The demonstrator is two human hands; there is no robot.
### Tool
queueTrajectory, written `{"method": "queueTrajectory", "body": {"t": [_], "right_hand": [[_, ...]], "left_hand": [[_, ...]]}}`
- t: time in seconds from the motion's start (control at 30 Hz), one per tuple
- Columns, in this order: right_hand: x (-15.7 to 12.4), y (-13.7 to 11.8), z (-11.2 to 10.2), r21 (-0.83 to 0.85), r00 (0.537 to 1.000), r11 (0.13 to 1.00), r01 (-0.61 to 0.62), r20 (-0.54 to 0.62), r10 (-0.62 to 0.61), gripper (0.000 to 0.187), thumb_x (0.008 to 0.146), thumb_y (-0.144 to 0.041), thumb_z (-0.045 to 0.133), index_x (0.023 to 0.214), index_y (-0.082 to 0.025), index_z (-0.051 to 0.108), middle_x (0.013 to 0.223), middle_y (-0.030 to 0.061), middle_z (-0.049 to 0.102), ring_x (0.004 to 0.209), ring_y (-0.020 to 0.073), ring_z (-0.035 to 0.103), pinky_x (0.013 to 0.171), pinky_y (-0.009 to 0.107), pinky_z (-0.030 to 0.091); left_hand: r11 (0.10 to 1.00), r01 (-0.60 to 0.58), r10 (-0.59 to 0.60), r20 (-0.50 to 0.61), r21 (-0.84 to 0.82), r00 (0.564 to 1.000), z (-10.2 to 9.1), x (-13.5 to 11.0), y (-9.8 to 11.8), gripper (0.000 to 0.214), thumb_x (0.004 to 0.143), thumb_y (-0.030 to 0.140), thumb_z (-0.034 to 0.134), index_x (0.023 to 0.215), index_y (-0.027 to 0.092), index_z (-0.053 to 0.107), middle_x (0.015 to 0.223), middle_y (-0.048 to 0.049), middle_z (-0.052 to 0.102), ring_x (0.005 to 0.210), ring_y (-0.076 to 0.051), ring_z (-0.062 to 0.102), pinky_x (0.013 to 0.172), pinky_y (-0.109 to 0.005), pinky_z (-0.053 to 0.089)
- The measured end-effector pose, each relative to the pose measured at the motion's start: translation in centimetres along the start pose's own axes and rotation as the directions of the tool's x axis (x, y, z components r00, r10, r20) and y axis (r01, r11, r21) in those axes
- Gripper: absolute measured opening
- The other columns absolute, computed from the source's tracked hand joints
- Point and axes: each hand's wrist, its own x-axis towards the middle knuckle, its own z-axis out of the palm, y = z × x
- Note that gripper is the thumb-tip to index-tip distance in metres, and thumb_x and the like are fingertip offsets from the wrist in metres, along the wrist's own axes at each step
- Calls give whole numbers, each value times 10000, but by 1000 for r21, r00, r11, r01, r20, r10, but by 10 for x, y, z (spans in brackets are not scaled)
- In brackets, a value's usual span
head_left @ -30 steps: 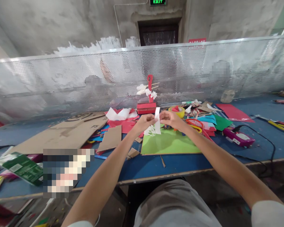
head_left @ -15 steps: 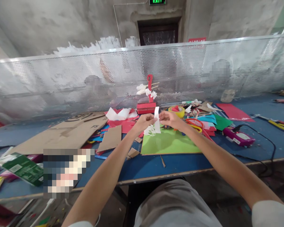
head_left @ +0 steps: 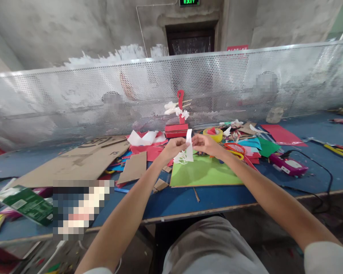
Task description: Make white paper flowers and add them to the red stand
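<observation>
Both my hands hold one small white paper cutout [head_left: 186, 152] up above the table. My left hand [head_left: 175, 147] pinches its left edge and my right hand [head_left: 205, 144] pinches its right edge, fingers closed. The cutout has a plain strip at the top and a lacy cut pattern at the bottom. It hangs just over the far edge of a green sheet [head_left: 202, 172] that lies flat on the blue table [head_left: 188, 199].
Cardboard pieces [head_left: 74, 161] lie to the left. Red and white paper scraps [head_left: 148, 142], a red paper model [head_left: 177, 121], yellow tape [head_left: 214, 134], scissors [head_left: 236, 150], a purple glue gun [head_left: 288, 165] with black cord and a perforated metal screen [head_left: 103, 99] surround the work spot.
</observation>
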Motion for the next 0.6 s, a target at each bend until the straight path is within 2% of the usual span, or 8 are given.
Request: {"method": "queueTrajectory", "body": {"t": [0.43,0.6], "right_hand": [[1,3,0,14,999,999,39,23,-40,281,764,-267,675,1012,-223,551,861,17,604,698,130,563,525,234,491],[0,-2,2,6,1000,1000,29,-8,-29,283,762,-283,665,1000,-220,527,862,16,603,674,129,555,516,240,475]], "left_hand": [[999,40,-40,2,-21,999,2,-2,7,251,786,378,704,784,148,606,682,3,573,572,-86,489,569,-239,382],[999,35,-36,-72,-16,997,6,-4,9,288,765,328,737,805,166,502,697,21,561,596,-85,520,576,-227,408]]}}
